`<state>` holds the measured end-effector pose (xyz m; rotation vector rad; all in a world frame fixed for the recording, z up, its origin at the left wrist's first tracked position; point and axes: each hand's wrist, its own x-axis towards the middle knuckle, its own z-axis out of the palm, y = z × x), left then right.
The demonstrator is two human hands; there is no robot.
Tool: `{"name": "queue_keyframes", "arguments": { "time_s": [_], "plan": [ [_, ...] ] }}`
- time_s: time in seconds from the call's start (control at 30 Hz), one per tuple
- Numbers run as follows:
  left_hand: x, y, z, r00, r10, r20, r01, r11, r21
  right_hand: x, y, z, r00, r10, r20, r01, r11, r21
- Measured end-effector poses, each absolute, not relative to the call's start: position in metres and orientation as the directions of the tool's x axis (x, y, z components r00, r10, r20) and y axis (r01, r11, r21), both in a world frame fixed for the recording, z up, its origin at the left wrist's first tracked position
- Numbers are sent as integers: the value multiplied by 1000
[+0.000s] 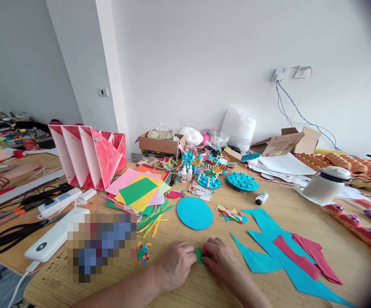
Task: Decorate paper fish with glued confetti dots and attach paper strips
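Note:
A small green piece of paper [199, 255] lies between my hands near the table's front edge. My left hand [179, 262] has its fingers closed at the left side of this paper. From the right, my right hand [218, 258] pinches the paper's other side. A blue paper circle [194, 213] lies just beyond my hands. Tiny coloured paper dots [142, 252] are to the left of my left hand, with green and yellow strips [155, 217] behind them. Blue paper offcuts [260, 261] and red offcuts [297, 259] are spread out at the right.
Coloured sheets [138, 191], a red-and-white rack [92, 158], a white power bank [55, 235] and black scissors [19, 233] are at the left. Blue decorated discs [242, 182] and glue bottles [183, 174] stand behind. A white mug [323, 186] is at right; another person's arm [9, 177] is far left.

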<state>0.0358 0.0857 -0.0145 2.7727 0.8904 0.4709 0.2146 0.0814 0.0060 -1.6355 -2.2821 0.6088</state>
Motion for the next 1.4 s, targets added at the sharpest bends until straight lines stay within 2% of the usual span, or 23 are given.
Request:
{"name": "queue_keyframes", "arguments": {
  "time_s": [0.43,0.67,0.77,0.93,1.07,1.27,1.4],
  "plan": [
    [36,82,-13,751,623,219,569,-779,262,214,80,10,-332,942,-38,837,276,-472],
    [35,81,-10,779,598,189,561,-799,215,215,79,8,-341,940,-5,828,298,-474],
    [34,77,3,781,596,188,558,-800,220,215,79,7,-343,939,7,828,306,-470],
    [22,77,39,762,616,199,553,-779,294,217,79,8,-344,939,18,826,312,-469],
    [-4,89,64,688,688,230,612,-721,325,219,76,15,-334,941,51,804,313,-506],
    [-53,107,64,581,811,68,769,-574,281,219,71,25,-307,936,172,770,351,-533],
    [-76,108,59,545,838,23,801,-529,280,218,72,24,-309,933,185,763,359,-538]
  ]
}}
